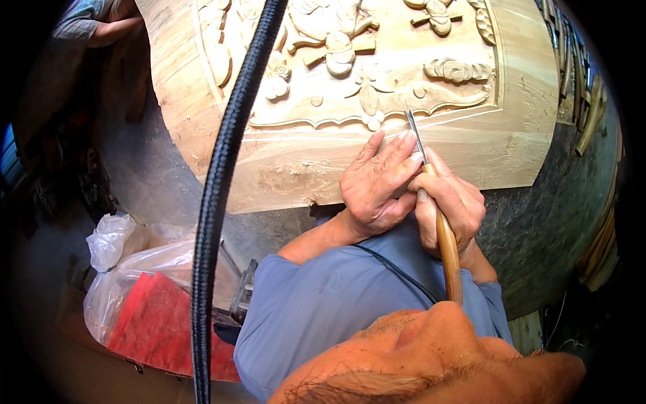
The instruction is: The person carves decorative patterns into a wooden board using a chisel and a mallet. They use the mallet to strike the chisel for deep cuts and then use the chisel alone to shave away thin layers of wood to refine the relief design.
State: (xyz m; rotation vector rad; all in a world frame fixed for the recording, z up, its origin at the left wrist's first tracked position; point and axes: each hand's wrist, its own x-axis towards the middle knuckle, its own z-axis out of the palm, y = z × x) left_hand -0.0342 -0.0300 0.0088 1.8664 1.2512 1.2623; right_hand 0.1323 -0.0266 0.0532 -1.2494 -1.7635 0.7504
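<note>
My right hand (452, 205) is closed around the wooden handle of a carving chisel (445, 246). The handle slants back toward my chest, and the narrow metal blade points away from me. Its tip meets the lower carved border of a pale wooden panel (289, 151), just right of a small raised motif (369, 97). Beside the blade, my left hand (378, 183) lies over the panel's near edge with its fingers stretched out. Those fingertips are close to the blade; whether they press on it I cannot tell. Raised figures and scrolls (457, 70) cover the panel's middle.
A thick black braided cable (225, 155) runs across the view on the left. A clear plastic bag (111, 269) and red cloth (151, 316) lie at lower left. Another person's arm (116, 31) shows at upper left. Several long tools (572, 60) stand at far right.
</note>
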